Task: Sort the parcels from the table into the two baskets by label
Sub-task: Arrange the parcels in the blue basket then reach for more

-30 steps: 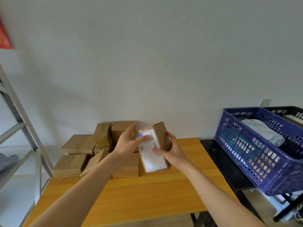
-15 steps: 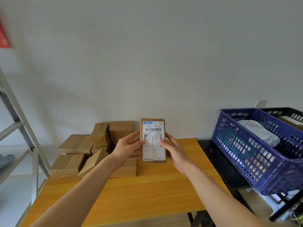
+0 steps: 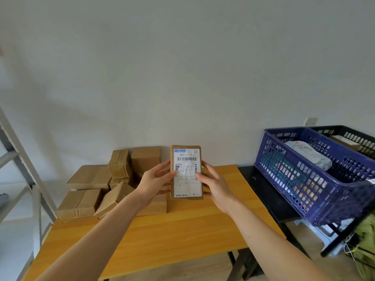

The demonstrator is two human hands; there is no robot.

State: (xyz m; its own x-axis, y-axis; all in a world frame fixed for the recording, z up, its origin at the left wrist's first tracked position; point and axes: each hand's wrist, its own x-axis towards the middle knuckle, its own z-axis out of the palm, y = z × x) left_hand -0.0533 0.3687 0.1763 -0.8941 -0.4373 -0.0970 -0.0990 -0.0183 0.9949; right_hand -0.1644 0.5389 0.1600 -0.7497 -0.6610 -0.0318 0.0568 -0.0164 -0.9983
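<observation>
- Parcel (image 3: 186, 173) was held upright above the bench (image 3: 182, 230), label (image 3: 187, 171) facing the wearer; left hand (image 3: 154, 183) and right hand (image 3: 215, 187) each gripped one long edge, fingers curled behind, thumbs on the front
- Thumbs were best kept off the barcode and printed code, so the whole label could be read before a basket was chosen
- Two-handed hold appeared advisable until that choice; both baskets stood to the right
- Blue basket (image 3: 304, 185) held a grey mailer bag (image 3: 308, 155); black basket (image 3: 351, 135) just behind it held a brown box (image 3: 344, 141)
- Remaining cartons (image 3: 101, 185) lay piled at the bench's rear left
</observation>
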